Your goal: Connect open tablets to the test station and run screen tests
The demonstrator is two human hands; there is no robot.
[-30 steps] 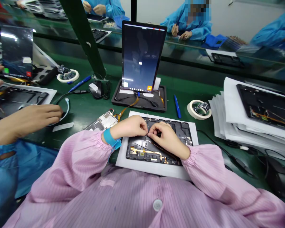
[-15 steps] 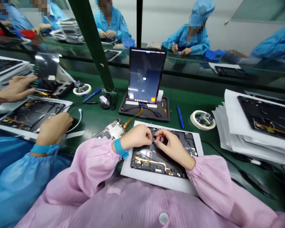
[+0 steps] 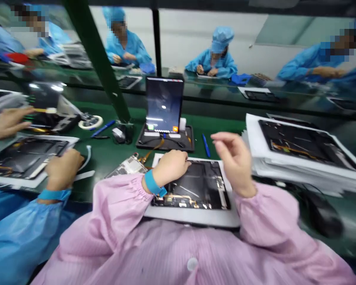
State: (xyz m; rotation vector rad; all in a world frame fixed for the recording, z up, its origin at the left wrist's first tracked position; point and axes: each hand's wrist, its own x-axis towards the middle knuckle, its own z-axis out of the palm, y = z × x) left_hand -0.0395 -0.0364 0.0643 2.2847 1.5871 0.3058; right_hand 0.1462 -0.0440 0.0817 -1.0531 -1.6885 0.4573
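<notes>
While the left hand (image 3: 170,168) rests on the upper left edge of an opened tablet housing (image 3: 195,182), its fingers curl down against the rim; whether they grasp anything cannot be told. The right hand (image 3: 234,160) is raised clear above the housing's right side, fingers loosely parted, nothing visible between them: released.

The housing lies flat on a white backing sheet (image 3: 190,221), on the green bench mat (image 3: 225,127) directly before the wearer. Condition as found: a gold-toned flex cable (image 3: 178,200) is laid along the lower inner edge, a metal strip (image 3: 222,192) lines the right side, and the central cavity shows bare black. Connector seating cannot be confirmed from this view.

Outstanding: a circuit board (image 3: 127,167) lies outside the housing, just left of the sheet, with an amber ribbon cable (image 3: 150,153) rising from it toward a black tray (image 3: 166,143) holding an upright tablet screen (image 3: 163,103). A stack of similar panels on white sheets (image 3: 302,144) sits to the right. A co-worker's hand (image 3: 63,168) works separately at left.
</notes>
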